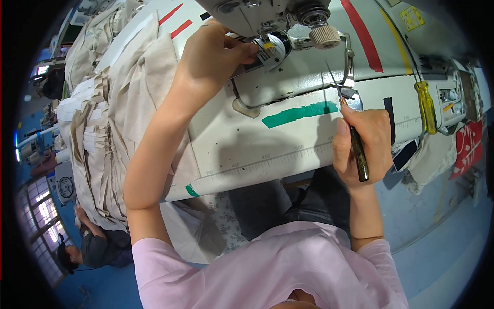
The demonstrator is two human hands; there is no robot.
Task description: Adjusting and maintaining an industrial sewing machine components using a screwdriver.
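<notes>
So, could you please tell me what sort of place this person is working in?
Most likely a garment sewing workshop. The left hand is at the head of an industrial sewing machine, a heap of beige fabric pieces lies beside it, and the right hand holds a small tool.

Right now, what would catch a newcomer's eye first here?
Probably the left hand, reaching up to the needle area of the white sewing machine at the top. Next, the right hand gripping a slim dark-handled tool, tip toward the machine bed. A heap of beige fabric fills the left, and a yellow-handled screwdriver lies at the right.
</notes>
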